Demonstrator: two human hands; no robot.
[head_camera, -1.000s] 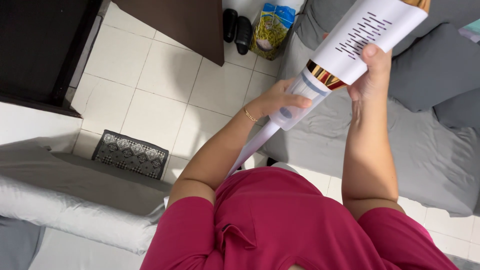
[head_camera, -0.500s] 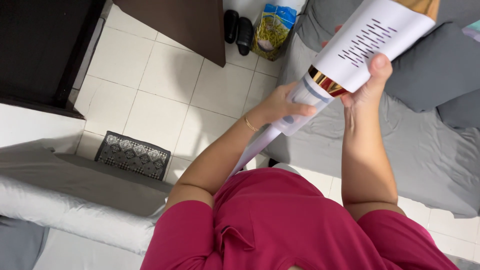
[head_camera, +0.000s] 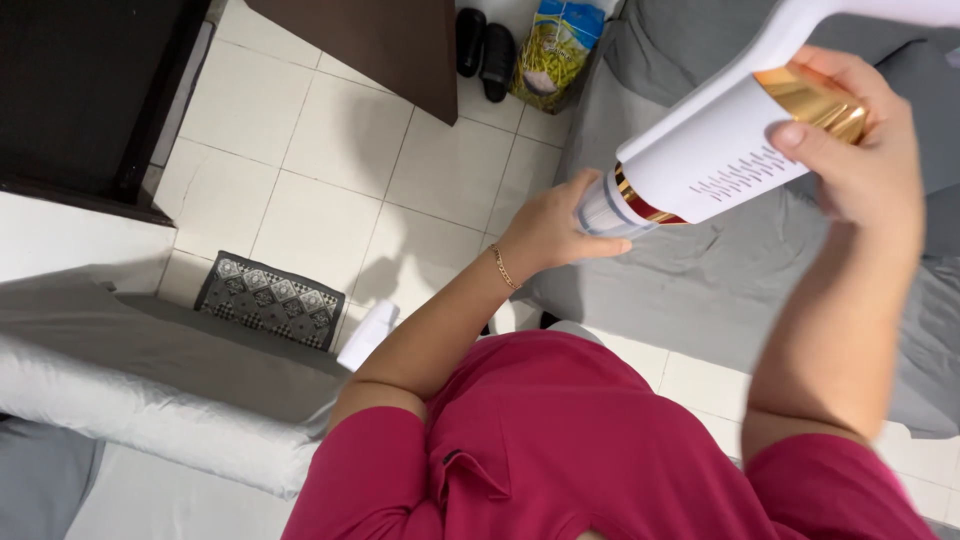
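1. Two bare hands hold one white handheld appliance (head_camera: 715, 160) in the air above a grey sheet (head_camera: 700, 290), its long axis slanting from lower left up to upper right.
2. The right hand (head_camera: 860, 150) is clamped around the gold-banded upper barrel, thumb on top.
3. The left hand (head_camera: 555, 225) closes on the lower ringed end, nearer the body.
4. Below: white tiled floor (head_camera: 330, 160), patterned mat (head_camera: 268, 300), dark sandals (head_camera: 485, 42).

On the pale tiled floor (head_camera: 330, 170), a patterned mat (head_camera: 268, 298) lies against the grey mattress's (head_camera: 170, 365) edge, while black shoes (head_camera: 485, 40) and a yellow-green bag (head_camera: 552, 50) sit by the dark cabinet's (head_camera: 380, 40) corner.
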